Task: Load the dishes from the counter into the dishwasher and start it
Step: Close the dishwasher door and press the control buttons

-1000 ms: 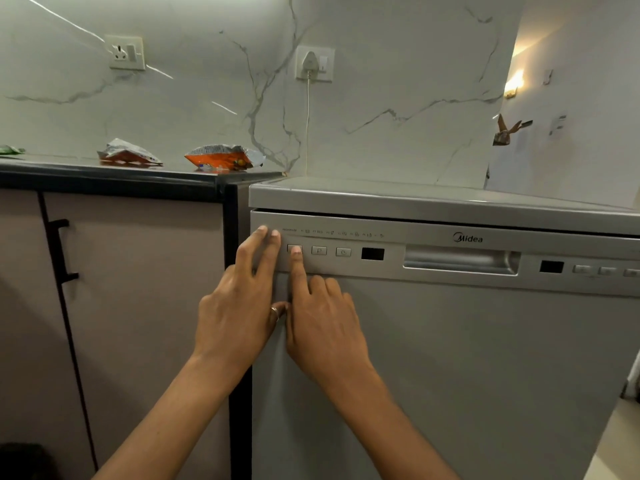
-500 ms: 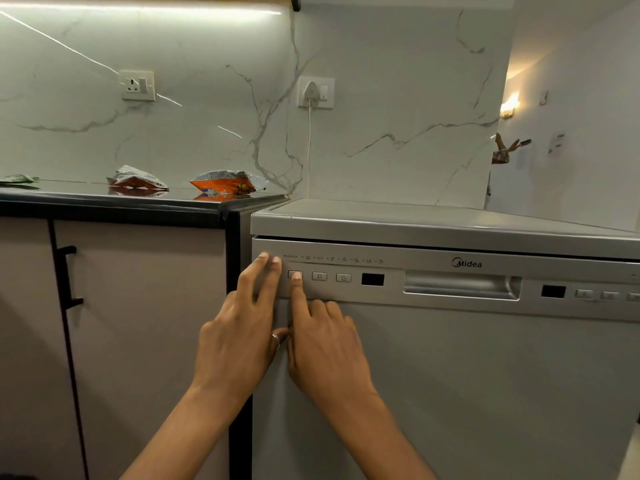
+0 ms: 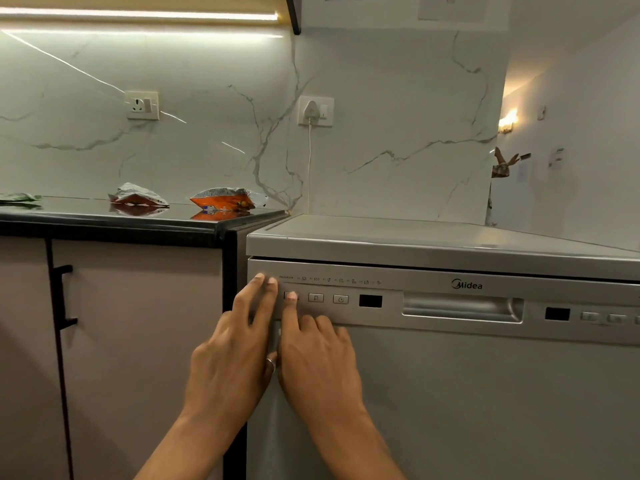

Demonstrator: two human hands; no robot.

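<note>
Two hands working the dishwasher ctrl panel. Door shut, unit standing just beside the black counter, no dishes in view.

R hand: index straight, tip pressing the leftmost button, other fingers curling loosely against the door.

L hand: index + middle pressed together, tips touching the panel's left end.

Display showing dark, so prob. start step in hand. Pressing square, one firm push, watching for the display to light. P button sitting just beside – avoid grazing it. Open room running right along the panel; panel edge near on the left.
</note>
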